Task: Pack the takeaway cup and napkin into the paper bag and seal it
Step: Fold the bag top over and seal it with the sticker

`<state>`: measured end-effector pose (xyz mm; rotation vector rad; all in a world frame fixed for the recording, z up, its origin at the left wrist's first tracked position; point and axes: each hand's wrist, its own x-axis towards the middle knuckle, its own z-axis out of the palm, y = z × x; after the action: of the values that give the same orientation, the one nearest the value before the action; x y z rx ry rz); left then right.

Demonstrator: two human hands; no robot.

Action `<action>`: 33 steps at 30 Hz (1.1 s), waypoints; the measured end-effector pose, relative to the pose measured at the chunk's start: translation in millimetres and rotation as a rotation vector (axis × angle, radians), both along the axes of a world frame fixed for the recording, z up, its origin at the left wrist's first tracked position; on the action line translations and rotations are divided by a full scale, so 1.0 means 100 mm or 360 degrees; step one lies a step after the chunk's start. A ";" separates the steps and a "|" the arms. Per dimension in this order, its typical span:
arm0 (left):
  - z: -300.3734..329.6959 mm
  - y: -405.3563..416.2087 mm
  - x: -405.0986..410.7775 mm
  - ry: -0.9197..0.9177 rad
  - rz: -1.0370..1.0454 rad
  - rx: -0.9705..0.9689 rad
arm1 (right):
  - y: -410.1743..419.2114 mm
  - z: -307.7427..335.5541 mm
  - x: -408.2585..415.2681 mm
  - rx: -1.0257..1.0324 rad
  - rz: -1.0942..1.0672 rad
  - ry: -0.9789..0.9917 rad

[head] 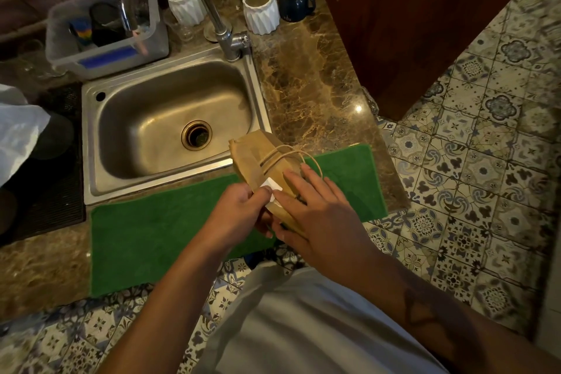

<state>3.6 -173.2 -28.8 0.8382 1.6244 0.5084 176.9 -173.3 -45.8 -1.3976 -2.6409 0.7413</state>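
A brown paper bag [253, 155] with twine handles stands on the green mat [158, 231], its top folded flat. A small white sticker [271, 184] lies on the fold at the bag's near end. My left hand [239, 209] grips the bag's near left side, thumb tip at the sticker. My right hand [306, 206] lies on the bag's right side, fingers spread, index finger touching the sticker's edge. The cup and the napkin are hidden from view.
A steel sink [91, 143] with a tall tap [224, 36] lies just left of the bag. Two white ribbed cups [261, 9], a blue mug [296, 1] and a bottle stand behind on the marble counter [318, 76]. The counter's edge and the tiled floor [485, 161] are to the right.
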 end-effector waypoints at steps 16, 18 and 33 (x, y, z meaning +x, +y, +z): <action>0.01 0.04 -0.02 -0.0023 0.0119 0.0028 | -0.02 -0.01 -0.11 0.0000 -0.0078 -0.0055; 0.01 0.04 -0.04 -0.0007 0.0075 0.0030 | 0.00 -0.04 -0.12 -0.0004 -0.0101 -0.0061; 0.08 0.04 -0.10 0.0100 -0.0108 0.0096 | 0.02 -0.08 -0.15 -0.0100 -0.0104 -0.0020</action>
<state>-6.2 -168.8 -20.9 0.9596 1.6384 0.4897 161.5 -171.2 -53.4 -1.5008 -2.5886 0.8177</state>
